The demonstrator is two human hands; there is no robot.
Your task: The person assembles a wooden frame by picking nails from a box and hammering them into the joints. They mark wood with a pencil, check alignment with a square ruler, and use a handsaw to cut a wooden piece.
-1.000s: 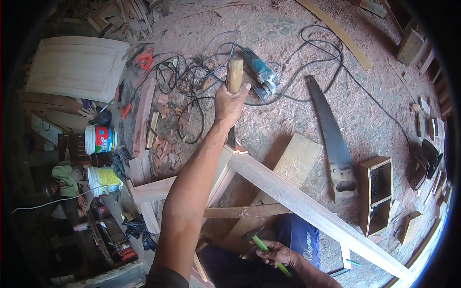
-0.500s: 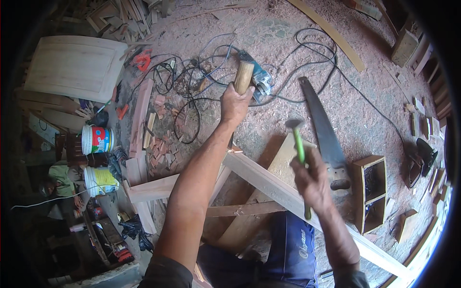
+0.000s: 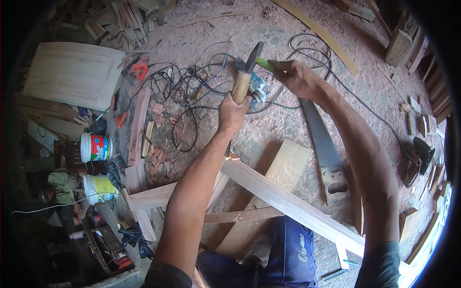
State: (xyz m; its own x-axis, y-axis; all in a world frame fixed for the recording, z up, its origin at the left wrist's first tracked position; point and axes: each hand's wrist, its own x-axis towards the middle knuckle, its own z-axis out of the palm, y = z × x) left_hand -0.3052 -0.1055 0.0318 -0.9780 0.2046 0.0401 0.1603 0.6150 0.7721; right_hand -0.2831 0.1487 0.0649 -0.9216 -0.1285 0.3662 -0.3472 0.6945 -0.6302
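My left hand (image 3: pixel 232 114) is wrapped round the thick wooden handle of a chisel (image 3: pixel 241 85), held upright. Its thin dark blade runs down behind the hand to the end of a pale wooden beam (image 3: pixel 288 201), where a few shavings curl. My right hand (image 3: pixel 300 80) grips the green handle of a hammer (image 3: pixel 254 57). The dark hammer head is at the top of the chisel handle; whether they touch I cannot tell. The beam slants from the middle down to the lower right, over my legs in blue trousers.
A handsaw (image 3: pixel 322 139) lies on the shaving-strewn floor beside a flat board (image 3: pixel 288 165). Beyond my hands is a blue power tool (image 3: pixel 259 89) among looped cables. Two buckets (image 3: pixel 95 147) stand at left, near a pale wooden panel (image 3: pixel 72 74). Wood offcuts (image 3: pixel 165 163) are scattered about.
The hammer has moved up and left, from above the beam to the top of the chisel handle. My right arm has stretched forward, and my left hand still holds the chisel.
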